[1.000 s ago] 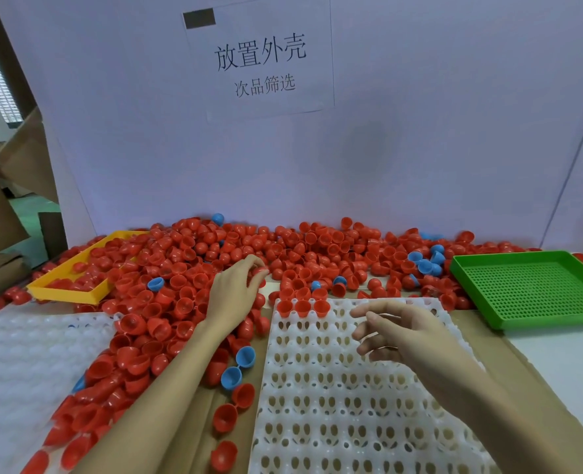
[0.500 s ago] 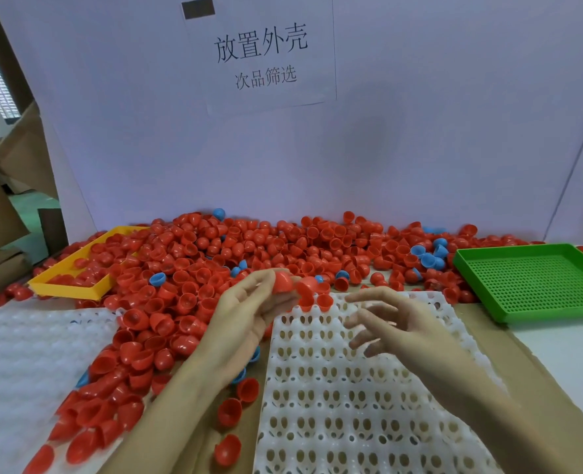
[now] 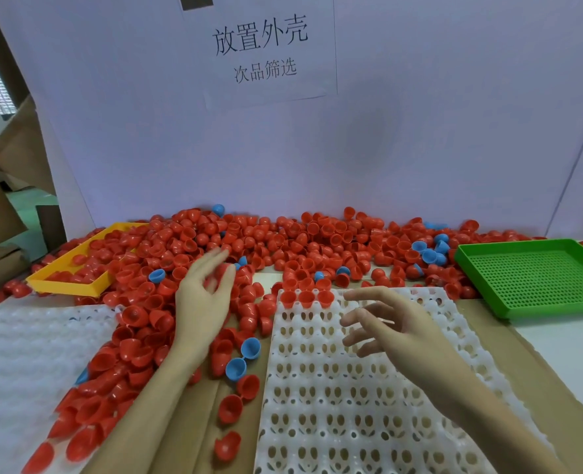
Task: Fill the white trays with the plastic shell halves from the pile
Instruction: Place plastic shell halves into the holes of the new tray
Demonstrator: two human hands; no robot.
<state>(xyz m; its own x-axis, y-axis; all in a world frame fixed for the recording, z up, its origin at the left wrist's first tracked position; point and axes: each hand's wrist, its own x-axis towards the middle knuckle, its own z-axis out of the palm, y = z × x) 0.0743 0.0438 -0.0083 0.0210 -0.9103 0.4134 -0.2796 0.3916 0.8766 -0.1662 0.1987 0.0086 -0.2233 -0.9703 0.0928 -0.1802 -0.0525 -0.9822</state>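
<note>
Left hand [image 3: 203, 299] back over pile [image 3: 283, 241], blurred, fingers spread, empty; right hand [image 3: 396, 323] open above white tray [image 3: 334, 405]

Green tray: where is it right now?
Head view, far right: the green tray sits on the table right of the white tray, beside the red shell pile.

red shell pile [image 3: 283, 244], white tray [image 3: 368, 405], hands

Cardboard-covered table [image 3: 553, 381] under white trays [image 3: 351, 388], shell pile [image 3: 283, 244], green tray [image 3: 536, 275], yellow tray [image 3: 68, 285].
</note>
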